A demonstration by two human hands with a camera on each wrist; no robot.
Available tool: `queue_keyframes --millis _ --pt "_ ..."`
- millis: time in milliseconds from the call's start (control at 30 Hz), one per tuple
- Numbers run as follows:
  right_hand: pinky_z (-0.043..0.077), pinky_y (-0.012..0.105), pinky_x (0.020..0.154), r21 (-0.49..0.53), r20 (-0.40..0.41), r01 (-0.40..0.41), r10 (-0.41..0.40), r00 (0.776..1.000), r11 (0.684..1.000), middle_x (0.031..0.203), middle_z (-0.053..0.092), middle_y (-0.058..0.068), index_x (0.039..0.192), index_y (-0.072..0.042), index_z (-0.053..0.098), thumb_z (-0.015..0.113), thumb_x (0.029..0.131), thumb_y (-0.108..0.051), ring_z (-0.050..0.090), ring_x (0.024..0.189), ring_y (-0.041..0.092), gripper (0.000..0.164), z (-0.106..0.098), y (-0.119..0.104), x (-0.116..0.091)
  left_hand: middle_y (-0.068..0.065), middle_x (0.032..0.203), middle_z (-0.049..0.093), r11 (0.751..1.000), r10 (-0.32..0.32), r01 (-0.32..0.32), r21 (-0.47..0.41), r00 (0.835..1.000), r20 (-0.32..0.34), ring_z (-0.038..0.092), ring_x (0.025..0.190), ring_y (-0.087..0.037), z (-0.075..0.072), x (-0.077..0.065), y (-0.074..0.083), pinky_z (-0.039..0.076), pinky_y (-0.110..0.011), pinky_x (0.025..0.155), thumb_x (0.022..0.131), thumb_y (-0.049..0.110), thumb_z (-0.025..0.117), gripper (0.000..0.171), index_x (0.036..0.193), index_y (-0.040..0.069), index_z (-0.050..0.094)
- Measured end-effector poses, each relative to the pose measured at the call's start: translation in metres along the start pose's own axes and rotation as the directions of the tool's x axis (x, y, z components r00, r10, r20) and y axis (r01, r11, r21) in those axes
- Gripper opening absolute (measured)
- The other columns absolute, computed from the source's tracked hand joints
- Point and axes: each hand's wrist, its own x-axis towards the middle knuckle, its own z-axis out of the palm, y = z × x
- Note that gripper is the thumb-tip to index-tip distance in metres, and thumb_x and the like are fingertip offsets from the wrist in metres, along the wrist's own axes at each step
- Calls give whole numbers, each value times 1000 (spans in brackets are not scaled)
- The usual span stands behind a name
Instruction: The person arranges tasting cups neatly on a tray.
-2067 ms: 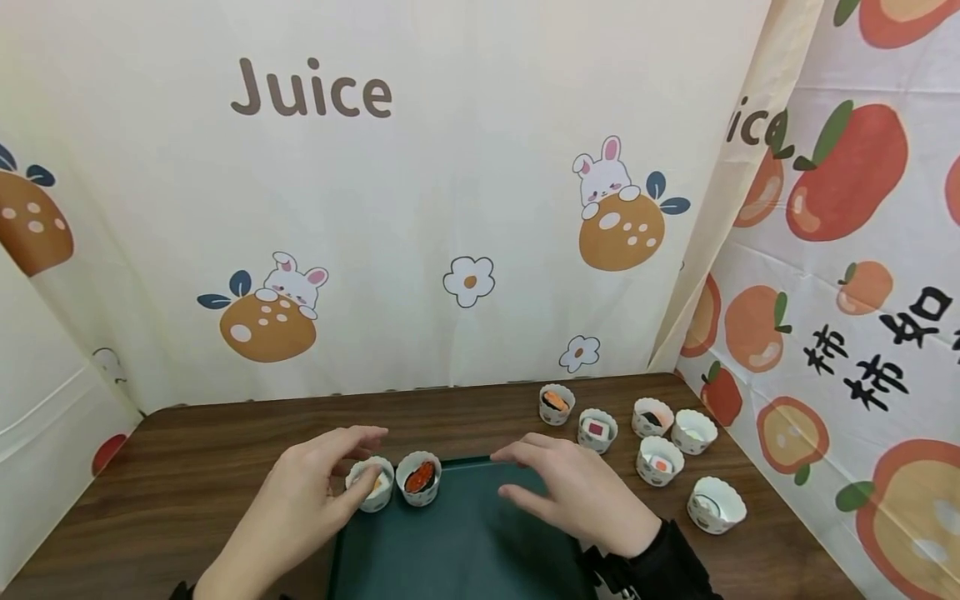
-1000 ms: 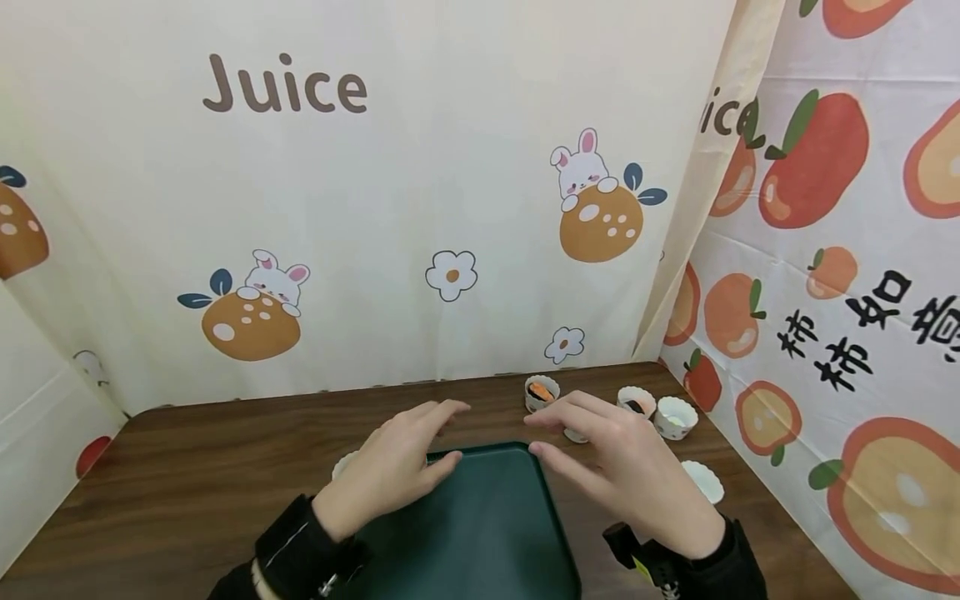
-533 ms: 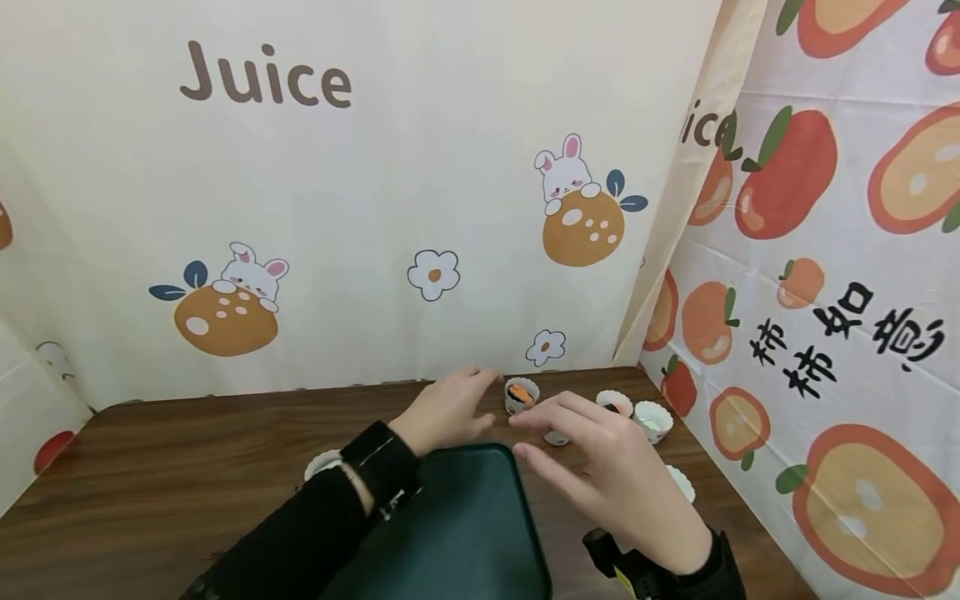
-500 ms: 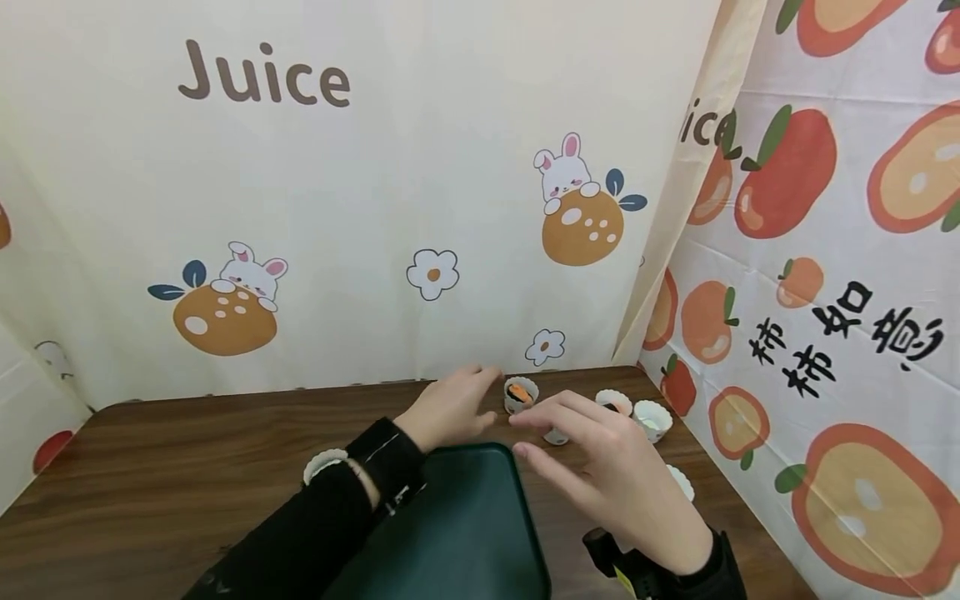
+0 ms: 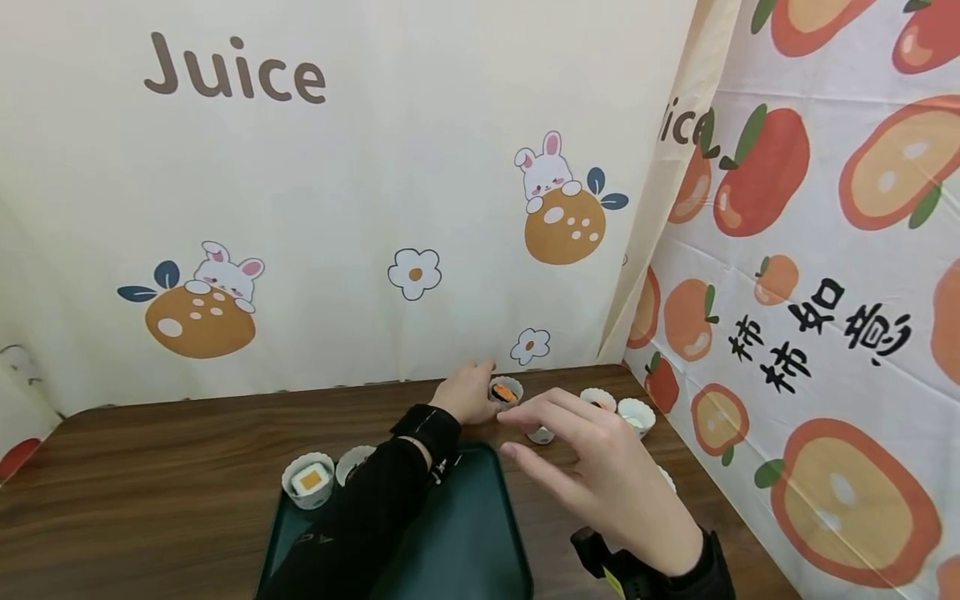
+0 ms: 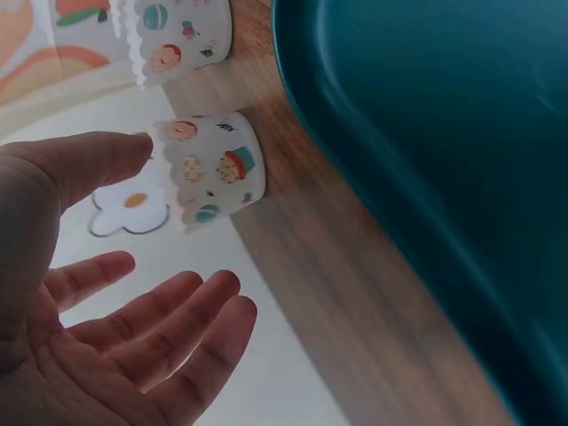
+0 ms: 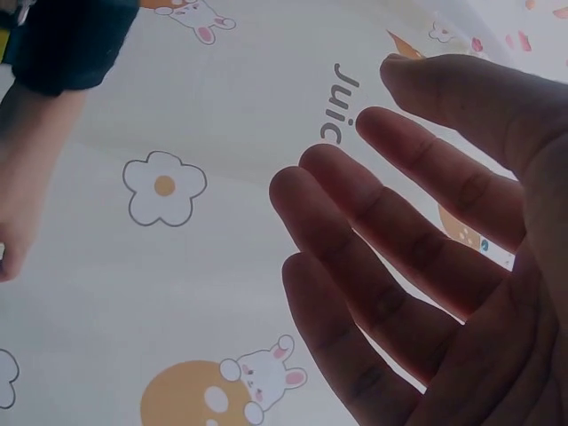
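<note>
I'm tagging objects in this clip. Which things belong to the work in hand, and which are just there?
Likely in the work: left hand, beside a cup; right hand, holding nothing; tray; two cups on it; more cups to its right.

Just there: table; Juice cloth behind; fruit cloth at right.

On the table (image 5: 172,467), the tray (image 5: 465,517) bears two baking cups (image 5: 306,502) at its far left corner. A sushi-filled cup (image 6: 213,169) stands behind its far right corner, before the curtain (image 5: 337,192); other cups (image 5: 637,413) stand farther right.
</note>
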Motion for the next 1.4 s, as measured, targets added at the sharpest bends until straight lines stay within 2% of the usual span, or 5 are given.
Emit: queue_keyframes --millis 333,567,1067,1133,1400 --pt "41 26 83 -80 -31 44 -47 998 996 112 76 -17 119 -31 76 83 95 -20 67 88 -4 27 3 2 0 -18 126 67 998 -52 53 -35 998 30 65 111 -32 19 18 -5 59 -52 92 92 37 84 60 137 5 61" --pt "54 14 75 -53 -17 -5 4 1000 999 109 76 -14 117 -28 77 83 96 -18 67 86 -2 24 6 8 -1 -17 129 71 996 -73 74 -58 997 18 70 115 -34 35 28 -14 60 -53 93 90 39 86 67 142 7 60" --pt "52 16 72 -56 -3 -23 23 1000 998 107 76 -14 116 -27 78 84 94 -19 64 85 -3 24 7 14 0 -12 118 73 986 -129 131 -104 991 29 68 98 -28 41 36 -19 58 -50 85 88 39 87 55 129 10 64" --pt "52 17 71 -55 -5 -26 26 1000 998 107 76 -14 116 -27 79 84 94 -18 64 85 -2 24 6 15 0 -11 117 74 990 -101 101 -101 995 7 68 96 -27 53 45 -30 57 -48 82 87 47 86 58 129 12 65" --pt "51 15 68 -50 -9 -32 32 999 998 105 76 -14 115 -26 79 84 94 -19 64 86 -1 23 7 18 1 -10 124 74 990 -103 103 -94 995 6 68 96 -24 64 55 -38 58 -48 83 85 49 88 68 137 14 63"
